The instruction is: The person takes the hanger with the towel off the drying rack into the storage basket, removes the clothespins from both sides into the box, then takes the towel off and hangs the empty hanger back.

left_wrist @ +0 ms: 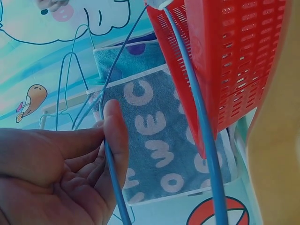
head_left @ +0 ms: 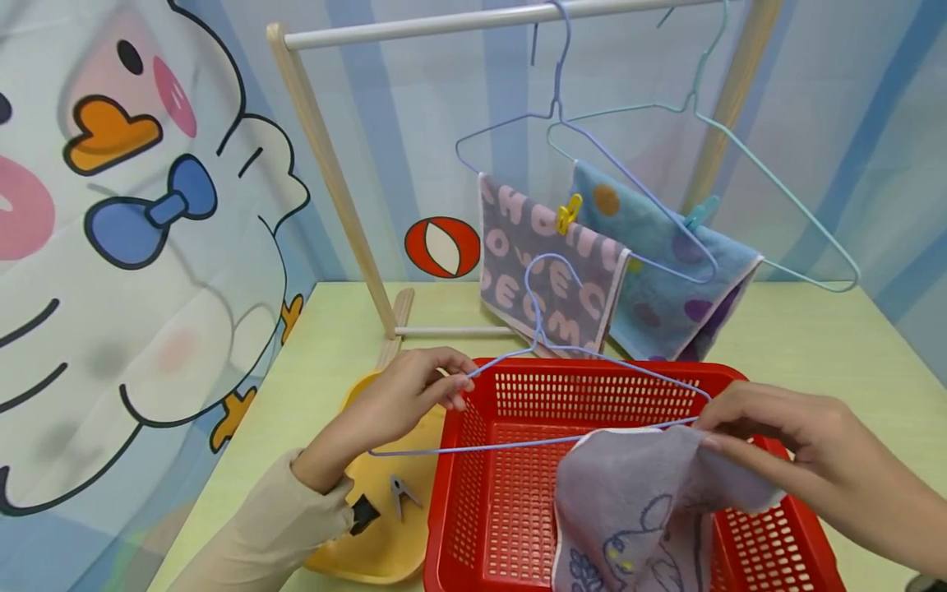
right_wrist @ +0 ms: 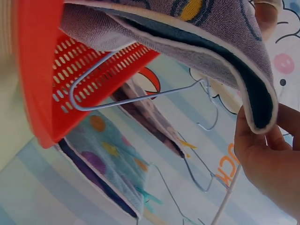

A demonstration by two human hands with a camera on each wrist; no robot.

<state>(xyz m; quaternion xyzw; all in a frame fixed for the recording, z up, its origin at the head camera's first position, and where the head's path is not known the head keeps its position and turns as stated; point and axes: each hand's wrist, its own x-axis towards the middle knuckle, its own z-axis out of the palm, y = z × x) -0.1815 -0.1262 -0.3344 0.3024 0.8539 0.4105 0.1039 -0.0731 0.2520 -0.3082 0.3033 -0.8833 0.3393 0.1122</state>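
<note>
My left hand pinches the left shoulder of a blue wire hanger between thumb and fingers, also plain in the left wrist view. The hanger is held over a red perforated basket, its hook upward. A grey-purple hand towel with a cartoon drawing lies over the hanger's lower bar and hangs into the basket. My right hand pinches the towel's upper edge near the hanger's right end. In the right wrist view, the towel is folded, with a dark inner side showing at its pinched corner.
Behind stands a rack with a white rod. From it hang a lettered towel with a yellow clip and a dotted blue towel with a teal clip. A yellow tray holds a grey clothespin.
</note>
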